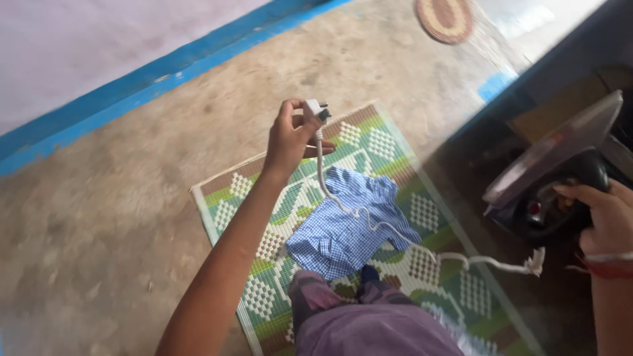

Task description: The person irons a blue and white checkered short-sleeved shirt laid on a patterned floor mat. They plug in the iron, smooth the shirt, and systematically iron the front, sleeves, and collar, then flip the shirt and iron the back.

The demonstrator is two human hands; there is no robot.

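Fingers of the left hand (288,138) are pinched on a white plug (315,109); the iron (560,181) is gripped by the right hand (603,221), far right, its cord (369,221) draped across a checked shirt (349,221).

Left hand (288,140) pinches plug (315,110); right hand (603,217) grips iron (557,178).

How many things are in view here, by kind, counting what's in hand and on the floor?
Clothes iron, held by right hand: 1
White plug and cord, held by left hand: 1
Blue checked shirt: 1
Woven mats, green patterned and round: 2
Total: 5
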